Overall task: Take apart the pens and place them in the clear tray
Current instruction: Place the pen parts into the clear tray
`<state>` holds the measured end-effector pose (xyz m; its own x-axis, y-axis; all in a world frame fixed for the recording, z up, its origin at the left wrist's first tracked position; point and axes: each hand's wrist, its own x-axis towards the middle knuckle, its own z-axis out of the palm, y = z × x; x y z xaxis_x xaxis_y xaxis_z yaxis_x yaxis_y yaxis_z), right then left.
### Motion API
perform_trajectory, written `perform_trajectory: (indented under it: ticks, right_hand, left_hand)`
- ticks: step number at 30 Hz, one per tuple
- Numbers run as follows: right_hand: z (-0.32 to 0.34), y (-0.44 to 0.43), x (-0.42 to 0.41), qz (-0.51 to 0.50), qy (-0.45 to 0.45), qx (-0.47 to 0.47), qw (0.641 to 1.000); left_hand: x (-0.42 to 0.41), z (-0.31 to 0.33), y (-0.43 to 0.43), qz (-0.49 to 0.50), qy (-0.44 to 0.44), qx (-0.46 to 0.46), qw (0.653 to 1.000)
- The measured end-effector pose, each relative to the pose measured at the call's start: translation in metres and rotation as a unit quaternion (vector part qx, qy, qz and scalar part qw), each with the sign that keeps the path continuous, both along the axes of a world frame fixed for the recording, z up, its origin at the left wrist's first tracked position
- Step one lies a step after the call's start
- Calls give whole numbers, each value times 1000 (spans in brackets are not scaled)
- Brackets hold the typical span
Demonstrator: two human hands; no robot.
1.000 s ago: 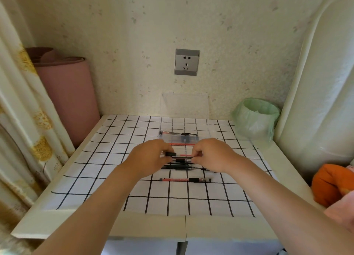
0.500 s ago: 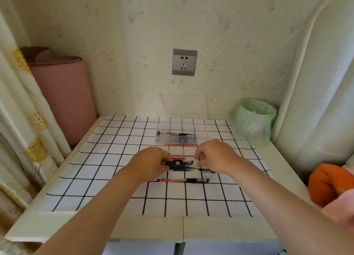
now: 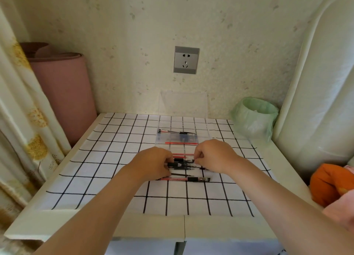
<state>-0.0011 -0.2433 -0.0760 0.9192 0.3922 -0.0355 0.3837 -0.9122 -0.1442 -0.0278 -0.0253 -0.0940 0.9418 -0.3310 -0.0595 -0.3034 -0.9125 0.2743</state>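
Just in front of the clear tray point(image 3: 158, 138), the left hand point(image 3: 155, 163) curls round a black pen point(image 3: 182, 160), its fingertips hidden. The right hand point(image 3: 214, 155) pinches the clip end. Loose pens point(image 3: 184, 168) beneath are partly covered, and their number is unclear.
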Motion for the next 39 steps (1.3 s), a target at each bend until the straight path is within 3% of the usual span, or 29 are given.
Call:
perform_trajectory:
  ticks: [4,9,20,26,34,39]
  right_hand:
    - [5,-1,7,-17,-67,64,996]
    - [-5,-2,26,-28,-101,67,992]
    - [-16,18,60,-10,4,0,1000]
    - [-8,28,72,-6,-16,-57,998]
    - [-6,36,76,2,-29,-126,992]
    - [-3,29,72,24,-22,-84,996]
  left_hand:
    - [3,1,2,10,-28,-18,999]
    - [12,1,7,34,-160,-32,986]
    - [35,-10,14,73,-120,-6,990]
    - [34,-12,17,72,-110,-58,990]
    - [29,-12,17,60,-117,-62,989]
    - [28,-6,20,57,-176,-72,980]
